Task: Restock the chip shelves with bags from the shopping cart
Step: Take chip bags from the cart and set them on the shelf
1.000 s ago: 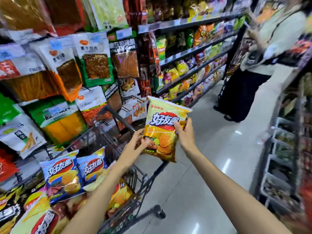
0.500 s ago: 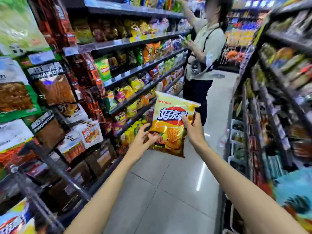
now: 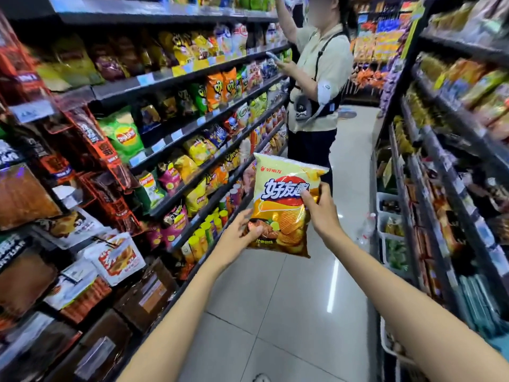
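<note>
I hold a yellow chip bag (image 3: 283, 205) upright in both hands, left hand (image 3: 237, 238) at its lower corner, right hand (image 3: 321, 210) gripping its right side, chip shelves (image 3: 192, 128) just left.

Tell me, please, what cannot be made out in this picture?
- Head view: the cart is out of frame.
- Chip bag: its back is turned away; the left hand and right hand cover parts.
- Price tags on the shelves: blurred, unreadable.
- Other person: face blurred, feet behind the bag.
</note>
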Demonstrator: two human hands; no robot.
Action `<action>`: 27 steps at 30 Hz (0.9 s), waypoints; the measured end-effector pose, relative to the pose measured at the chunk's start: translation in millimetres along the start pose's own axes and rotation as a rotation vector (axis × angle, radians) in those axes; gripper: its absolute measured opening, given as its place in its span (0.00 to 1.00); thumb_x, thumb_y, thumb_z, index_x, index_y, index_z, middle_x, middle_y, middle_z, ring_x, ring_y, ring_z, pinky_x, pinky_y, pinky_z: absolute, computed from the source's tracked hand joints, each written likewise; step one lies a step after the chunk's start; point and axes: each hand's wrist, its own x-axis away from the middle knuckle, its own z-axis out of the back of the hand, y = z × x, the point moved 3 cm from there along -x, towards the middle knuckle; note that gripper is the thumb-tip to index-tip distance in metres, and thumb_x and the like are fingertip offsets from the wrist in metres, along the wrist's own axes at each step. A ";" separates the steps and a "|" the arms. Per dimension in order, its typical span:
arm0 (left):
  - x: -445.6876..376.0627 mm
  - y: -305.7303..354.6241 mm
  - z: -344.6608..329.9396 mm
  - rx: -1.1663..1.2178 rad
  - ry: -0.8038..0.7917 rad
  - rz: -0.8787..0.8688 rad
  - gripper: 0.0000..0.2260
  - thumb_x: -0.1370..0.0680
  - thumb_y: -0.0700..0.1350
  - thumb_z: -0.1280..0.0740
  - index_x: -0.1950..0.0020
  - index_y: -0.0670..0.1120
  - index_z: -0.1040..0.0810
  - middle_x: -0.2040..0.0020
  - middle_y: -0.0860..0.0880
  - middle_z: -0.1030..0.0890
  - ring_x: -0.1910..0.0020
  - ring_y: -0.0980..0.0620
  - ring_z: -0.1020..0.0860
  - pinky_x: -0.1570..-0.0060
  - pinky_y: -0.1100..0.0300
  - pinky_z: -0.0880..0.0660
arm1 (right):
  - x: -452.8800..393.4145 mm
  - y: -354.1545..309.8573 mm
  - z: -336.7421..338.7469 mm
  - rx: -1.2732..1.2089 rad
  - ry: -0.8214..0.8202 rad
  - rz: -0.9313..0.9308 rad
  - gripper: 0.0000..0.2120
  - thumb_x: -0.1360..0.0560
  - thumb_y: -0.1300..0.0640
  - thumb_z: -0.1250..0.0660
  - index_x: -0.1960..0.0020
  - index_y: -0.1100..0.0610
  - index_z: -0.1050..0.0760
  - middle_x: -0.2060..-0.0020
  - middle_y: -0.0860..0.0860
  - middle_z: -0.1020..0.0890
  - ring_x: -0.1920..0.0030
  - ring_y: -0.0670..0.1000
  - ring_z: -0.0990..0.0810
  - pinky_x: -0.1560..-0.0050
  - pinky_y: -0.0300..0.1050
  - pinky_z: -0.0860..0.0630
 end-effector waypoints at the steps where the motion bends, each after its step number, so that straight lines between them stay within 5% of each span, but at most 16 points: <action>1: -19.9 -2.2 5.3 0.004 0.007 0.003 0.32 0.28 0.63 0.29 0.28 0.56 0.36 0.26 0.51 0.32 0.28 0.56 0.33 0.28 0.52 0.34 | -19.9 -1.1 -5.8 -0.003 0.000 0.004 0.17 0.20 0.44 0.36 0.35 0.49 0.35 0.48 0.44 0.20 0.47 0.51 0.18 0.41 0.60 0.21; 6: -123.8 -15.7 44.0 -0.026 0.048 0.014 0.28 0.31 0.68 0.29 0.33 0.69 0.32 0.29 0.52 0.28 0.29 0.54 0.31 0.30 0.50 0.31 | -120.5 -12.5 -41.6 0.016 -0.045 0.017 0.18 0.20 0.44 0.36 0.34 0.49 0.35 0.50 0.42 0.20 0.49 0.47 0.18 0.41 0.58 0.21; 8: -163.1 -17.9 57.0 -0.020 0.059 0.002 0.31 0.31 0.67 0.28 0.30 0.64 0.33 0.28 0.52 0.29 0.28 0.55 0.32 0.31 0.56 0.31 | -160.4 -15.0 -53.2 0.019 -0.058 0.041 0.18 0.21 0.43 0.36 0.35 0.47 0.35 0.47 0.43 0.19 0.47 0.49 0.17 0.41 0.59 0.21; 12: -225.3 -25.1 73.2 -0.007 0.053 0.026 0.36 0.34 0.70 0.28 0.29 0.63 0.35 0.28 0.54 0.30 0.28 0.55 0.32 0.28 0.52 0.34 | -225.8 -6.8 -73.8 -0.008 -0.068 0.054 0.16 0.21 0.42 0.35 0.38 0.44 0.34 0.47 0.42 0.18 0.47 0.48 0.17 0.41 0.59 0.21; 20: -330.9 -48.9 118.1 -0.042 0.109 0.097 0.21 0.21 0.50 0.32 0.32 0.59 0.36 0.38 0.62 0.28 0.41 0.71 0.28 0.41 0.73 0.31 | -349.0 0.6 -135.0 0.044 -0.146 0.068 0.17 0.21 0.43 0.36 0.37 0.47 0.33 0.49 0.39 0.20 0.44 0.50 0.19 0.38 0.59 0.25; 24: -386.3 -62.8 140.4 -0.039 0.193 0.106 0.31 0.28 0.64 0.29 0.28 0.60 0.36 0.30 0.53 0.28 0.31 0.57 0.30 0.29 0.53 0.32 | -428.7 11.4 -172.2 0.060 -0.245 0.086 0.35 0.28 0.29 0.38 0.28 0.46 0.38 0.35 0.45 0.22 0.34 0.54 0.24 0.32 0.61 0.30; 27: -430.2 -64.9 156.1 -0.032 0.291 0.120 0.32 0.30 0.66 0.29 0.29 0.62 0.36 0.30 0.54 0.29 0.30 0.57 0.30 0.29 0.49 0.32 | -492.0 8.2 -202.5 0.092 -0.351 0.122 0.44 0.30 0.25 0.41 0.22 0.47 0.45 0.26 0.49 0.31 0.27 0.55 0.33 0.28 0.62 0.36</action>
